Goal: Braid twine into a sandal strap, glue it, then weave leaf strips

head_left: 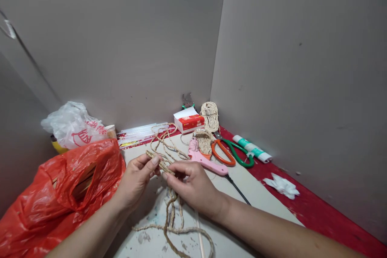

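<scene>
My left hand (137, 179) and my right hand (193, 185) meet over a white board (242, 185) and both pinch the same braided piece of tan jute rope (165, 151). Loose strands run away from the hands toward the back wall, and others hang down and loop near the front edge. The fingers of both hands are closed on the braid, thumbs on top.
A pink glue gun (207, 161) with a black cord lies just behind my right hand, beside orange-and-green scissors (231, 153). Woven jute pieces (210, 115), a red-white box (189, 121), glue sticks (142, 131), a rolled tube (252, 149), crumpled tissue (282, 185), red bag (57, 193), white bag (74, 125).
</scene>
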Tool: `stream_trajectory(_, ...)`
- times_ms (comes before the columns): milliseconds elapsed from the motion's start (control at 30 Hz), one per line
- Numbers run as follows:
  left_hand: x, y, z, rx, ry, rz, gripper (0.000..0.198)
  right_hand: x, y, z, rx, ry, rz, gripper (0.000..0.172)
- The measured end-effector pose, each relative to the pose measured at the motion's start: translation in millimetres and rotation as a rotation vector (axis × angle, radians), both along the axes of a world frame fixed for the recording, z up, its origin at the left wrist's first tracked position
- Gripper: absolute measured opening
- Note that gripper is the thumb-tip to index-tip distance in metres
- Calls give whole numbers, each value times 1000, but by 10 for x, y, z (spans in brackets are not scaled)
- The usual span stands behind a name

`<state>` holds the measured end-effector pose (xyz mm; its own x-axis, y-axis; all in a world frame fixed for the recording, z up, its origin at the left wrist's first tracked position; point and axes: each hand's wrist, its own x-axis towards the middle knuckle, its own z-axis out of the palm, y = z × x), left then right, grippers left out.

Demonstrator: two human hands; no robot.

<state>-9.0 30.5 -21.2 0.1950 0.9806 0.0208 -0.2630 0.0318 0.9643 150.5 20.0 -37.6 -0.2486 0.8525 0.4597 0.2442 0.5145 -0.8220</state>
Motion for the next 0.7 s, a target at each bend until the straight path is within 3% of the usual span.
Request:
stream_trajectory(100,-19,-5,-24,34,32,7,15,6,-12,-19,64,-68,-31,26)
stream_trajectory(200,-26,-8,-44,61,71,19,15,9,-24,-37,83,-67,-58,9)
stream_trajectory(567,17,-38,-5,123,185,1,18,32,-2,-59,305,-117,-104,15)
stream_trajectory(700,40,-52,10,136,172,20,15,37,-6,-73,326,-158,-111,8)
